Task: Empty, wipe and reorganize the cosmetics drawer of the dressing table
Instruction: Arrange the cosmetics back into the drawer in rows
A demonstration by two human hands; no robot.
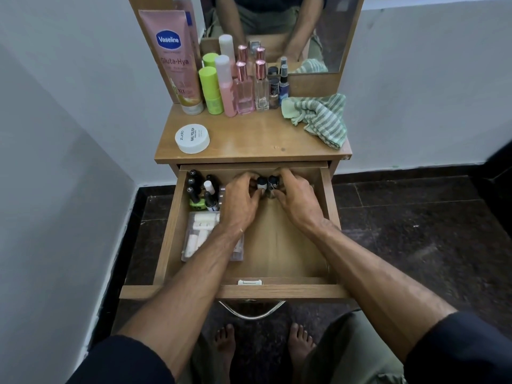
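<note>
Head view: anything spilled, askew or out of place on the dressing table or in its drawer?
No spill or damage shows. The striped cloth lies crumpled, drooping over the tabletop's right edge. The round white tub sits alone, apart from the upright bottle row.

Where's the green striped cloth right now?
The green striped cloth lies crumpled on the wooden tabletop's right rear, beside the small dark spray bottle, below the mirror.

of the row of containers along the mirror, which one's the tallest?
The pink Vaseline tube at the far left, standing on its cap. It rises well above the green bottle and the rose-gold-capped perfume bottles beside it.
</note>
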